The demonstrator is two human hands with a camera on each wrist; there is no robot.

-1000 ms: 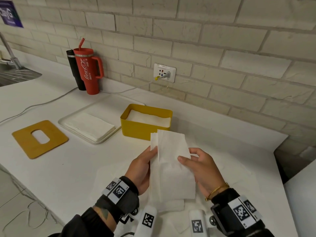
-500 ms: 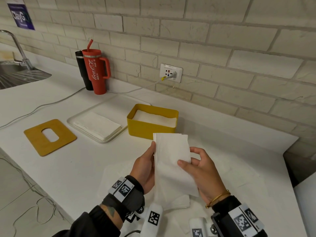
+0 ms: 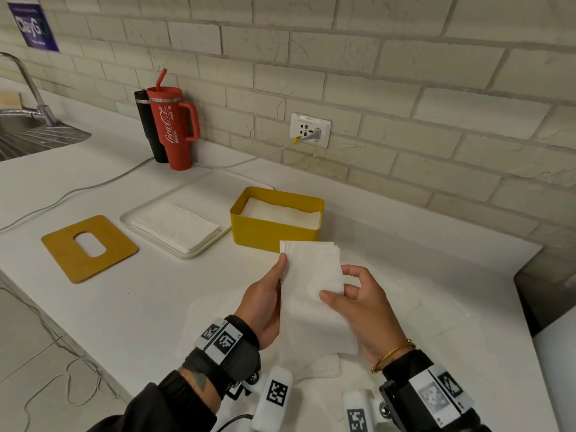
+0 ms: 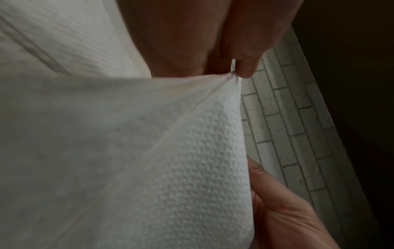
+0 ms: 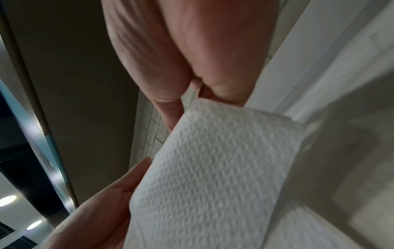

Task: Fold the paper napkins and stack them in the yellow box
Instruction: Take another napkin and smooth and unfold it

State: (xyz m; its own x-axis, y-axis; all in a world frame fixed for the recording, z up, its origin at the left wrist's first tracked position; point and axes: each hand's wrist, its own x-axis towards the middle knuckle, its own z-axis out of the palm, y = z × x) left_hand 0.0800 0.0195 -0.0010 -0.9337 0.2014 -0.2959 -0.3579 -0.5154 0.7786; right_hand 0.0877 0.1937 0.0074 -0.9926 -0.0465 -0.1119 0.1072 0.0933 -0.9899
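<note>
Broadly, a white table (image 3: 93, 307) was seen running along a pale brick wall (image 3: 374, 73), with a steel sink (image 3: 31, 135) at its far left and its front edge dropping to the floor at lower left. Set along it were a wooden board (image 3: 62, 251), a white tray (image 3: 193, 252) of flat napkins, and just to the tray's right the yellow box (image 3: 271, 232), napkins already laid inside, with bare surface left between box and hands. A folded napkin (image 3: 311, 291) was held upright above the table's near part, pinched along its left edge by the left hand (image 3: 265, 304), and its right edge was clamped between the thumb and curled fingers (image 3: 358, 272) of the right hand (image 3: 367, 313).
</note>
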